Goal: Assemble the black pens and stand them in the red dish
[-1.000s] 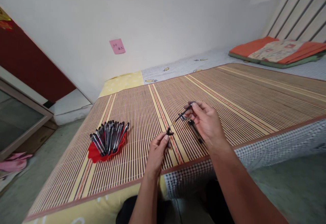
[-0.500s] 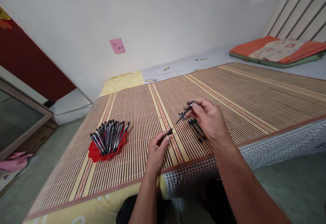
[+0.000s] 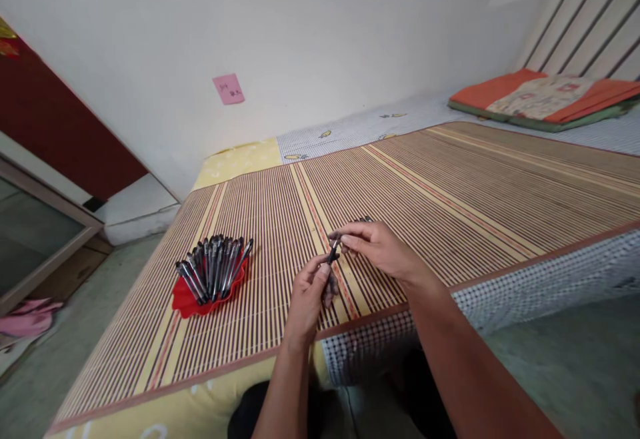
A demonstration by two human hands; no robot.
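My left hand (image 3: 311, 292) is closed around a dark pen barrel (image 3: 332, 256) above the striped mat, its fingers hiding much of it. Close over it, my right hand (image 3: 380, 247) pinches the upper end of a thin pen refill (image 3: 335, 243), which lines up with the barrel. Most of the refill is out of sight, and I cannot tell how deep it sits. Behind my right hand, the ends of several dark pens (image 3: 367, 219) peek out on the mat. Off to the left, a red scalloped tray (image 3: 183, 302) bears many black clear-barrelled pens (image 3: 215, 266).
The striped bamboo mat (image 3: 270, 226) covers the bed, its bound front edge (image 3: 220, 365) near my legs. A folded orange and green quilt (image 3: 550, 99) lies at the back right. A pink note (image 3: 229, 88) is on the wall behind.
My right hand has come down and left, close to my left hand, and the length of refill showing between them has shrunk. It now covers most of the pens lying on the mat.
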